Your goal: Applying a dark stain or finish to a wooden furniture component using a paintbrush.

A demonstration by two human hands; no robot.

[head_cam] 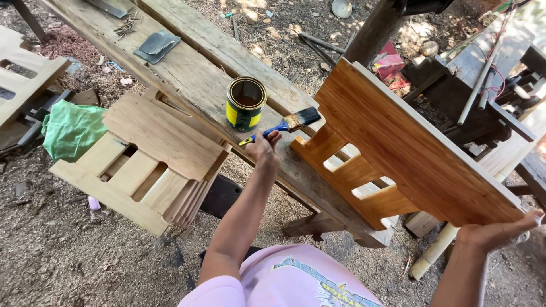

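Note:
My left hand (263,149) grips a paintbrush (286,124) with a blue and yellow handle, its bristles pointing right, just beside an open yellow and green tin (245,104) of brown varnish on a rough wooden bench (187,71). My right hand (500,232) holds the lower right corner of a varnished wooden panel (409,148) with slotted cut-outs. The panel stands tilted on the bench, glossy and orange-brown. The brush tip is close to the panel's left edge.
A stack of unvarnished slotted panels (142,165) leans against the bench at the left, beside a green bag (71,128). Sandpaper sheets (156,45) and nails (126,25) lie on the bench. Sawdust covers the ground. Machinery and timber (489,85) stand at the right.

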